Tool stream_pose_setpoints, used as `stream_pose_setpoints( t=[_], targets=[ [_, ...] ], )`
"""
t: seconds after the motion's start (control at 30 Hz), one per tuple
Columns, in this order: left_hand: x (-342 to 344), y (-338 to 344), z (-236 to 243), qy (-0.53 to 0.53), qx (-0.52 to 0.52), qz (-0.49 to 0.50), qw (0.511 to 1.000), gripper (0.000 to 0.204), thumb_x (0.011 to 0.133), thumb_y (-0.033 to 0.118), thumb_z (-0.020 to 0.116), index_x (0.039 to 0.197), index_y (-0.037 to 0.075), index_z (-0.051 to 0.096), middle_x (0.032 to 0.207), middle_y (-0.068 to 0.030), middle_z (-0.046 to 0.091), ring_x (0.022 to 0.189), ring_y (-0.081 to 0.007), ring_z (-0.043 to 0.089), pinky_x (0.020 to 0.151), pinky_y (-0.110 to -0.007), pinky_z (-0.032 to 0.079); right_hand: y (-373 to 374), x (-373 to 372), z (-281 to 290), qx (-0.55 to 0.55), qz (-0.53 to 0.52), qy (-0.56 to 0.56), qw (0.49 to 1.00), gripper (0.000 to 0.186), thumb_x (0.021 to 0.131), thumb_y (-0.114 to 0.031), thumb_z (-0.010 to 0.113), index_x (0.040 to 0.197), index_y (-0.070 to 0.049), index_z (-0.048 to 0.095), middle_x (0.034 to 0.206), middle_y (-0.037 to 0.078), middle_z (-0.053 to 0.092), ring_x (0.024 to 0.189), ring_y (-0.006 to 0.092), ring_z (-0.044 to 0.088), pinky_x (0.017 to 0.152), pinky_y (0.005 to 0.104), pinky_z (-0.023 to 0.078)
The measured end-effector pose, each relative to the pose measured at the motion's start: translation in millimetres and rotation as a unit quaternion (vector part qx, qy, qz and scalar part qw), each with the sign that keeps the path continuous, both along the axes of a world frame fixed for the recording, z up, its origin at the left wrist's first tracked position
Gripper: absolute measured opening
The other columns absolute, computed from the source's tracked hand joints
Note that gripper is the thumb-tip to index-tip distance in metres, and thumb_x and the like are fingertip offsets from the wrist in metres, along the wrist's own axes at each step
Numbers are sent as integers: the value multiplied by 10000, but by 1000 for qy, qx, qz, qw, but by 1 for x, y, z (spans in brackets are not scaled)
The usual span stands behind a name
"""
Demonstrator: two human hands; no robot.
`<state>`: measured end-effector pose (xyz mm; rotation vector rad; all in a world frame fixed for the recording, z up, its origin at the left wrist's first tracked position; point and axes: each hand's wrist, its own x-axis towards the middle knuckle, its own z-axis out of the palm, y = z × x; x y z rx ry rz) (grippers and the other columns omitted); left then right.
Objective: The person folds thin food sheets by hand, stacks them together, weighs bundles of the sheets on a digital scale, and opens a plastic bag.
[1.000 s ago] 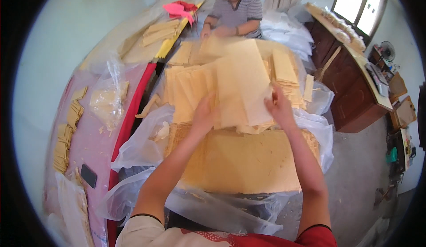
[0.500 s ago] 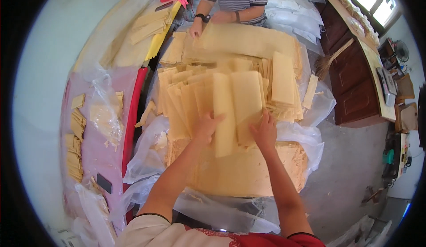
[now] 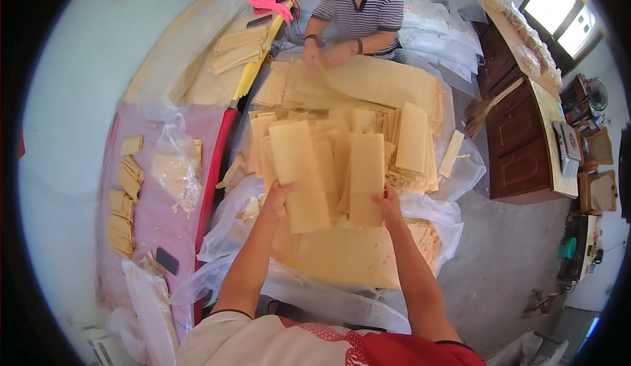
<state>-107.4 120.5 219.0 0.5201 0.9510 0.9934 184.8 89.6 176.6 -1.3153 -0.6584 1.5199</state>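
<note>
A: What do the hands have hold of?

B: The left hand (image 3: 276, 198) is closed on the lower edge of a long pale yellow sheet (image 3: 299, 172), thumb on top, the sheet tilted a little to the left. The right hand (image 3: 388, 203) is closed on the bottom of a second sheet (image 3: 366, 177), which stands almost straight up and down in the view.

A: Do the two sheets touch?

B: Their lower parts are close, with other strips showing between them. I cannot tell whether they actually meet.

A: Where are they, relative to everything else?

B: Held up over a broad flat stack of the same material (image 3: 348, 257), which lies on clear plastic sheeting (image 3: 230, 234). Just beyond the held sheets is a heap of cut strips (image 3: 394, 149), fanned and overlapping.

A: And farther off?

B: Another person in a striped shirt (image 3: 368, 8) sits at the far side, both of their hands on a wide sheet (image 3: 368, 83). To the left lies a pink mat (image 3: 141, 215) with small stacks of short pieces (image 3: 125, 202) and a clear bag (image 3: 176, 172) of scraps. A dark phone (image 3: 167, 261) lies on the mat nearer the person. A wooden cabinet (image 3: 519, 149) stands at the right, with a broom (image 3: 483, 106) leaning against it.
</note>
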Motion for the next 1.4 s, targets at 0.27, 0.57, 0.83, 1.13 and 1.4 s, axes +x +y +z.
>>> stream_pose_setpoints(
  t=[0.27,0.57,0.83,1.13,1.4],
  targets=[
    [97,3,-39,-64,-67,-54,994,337,833,32,563,1165,4,515,1049,-106,618,924,-224,619,801,-341,523,-13,-11,-48,9,69,171,983,388,818,9,502,1201,-42,474,1101,39,570,1006,139,535,857,262,424],
    [154,34,-34,195,145,-71,967,637,754,62,600,1334,39,336,1297,-151,446,1163,-259,465,939,-334,406,-8,26,-71,38,33,-30,998,369,886,-174,489,1217,-13,456,1132,102,541,1041,179,500,896,285,384],
    [141,13,-88,520,46,-108,846,720,722,160,641,1358,92,310,1280,-157,445,1157,-272,450,930,-332,397,-2,-3,-73,66,32,-424,903,584,782,-245,640,1240,22,396,1041,153,575,898,240,571,785,338,456],
    [109,15,-47,24,-131,-55,990,548,797,129,619,1287,35,393,1165,-68,536,1051,-179,527,883,-312,438,9,-13,-21,17,25,-224,974,634,700,-177,728,1219,19,421,979,130,590,851,235,599,755,321,478],
    [170,11,-35,152,-97,16,984,487,789,123,635,1221,5,445,1069,-76,574,955,-179,563,816,-306,468,25,5,-25,-33,87,-436,895,649,684,-382,721,1170,-10,504,1170,191,475,1061,306,498,878,396,415]
  ],
)
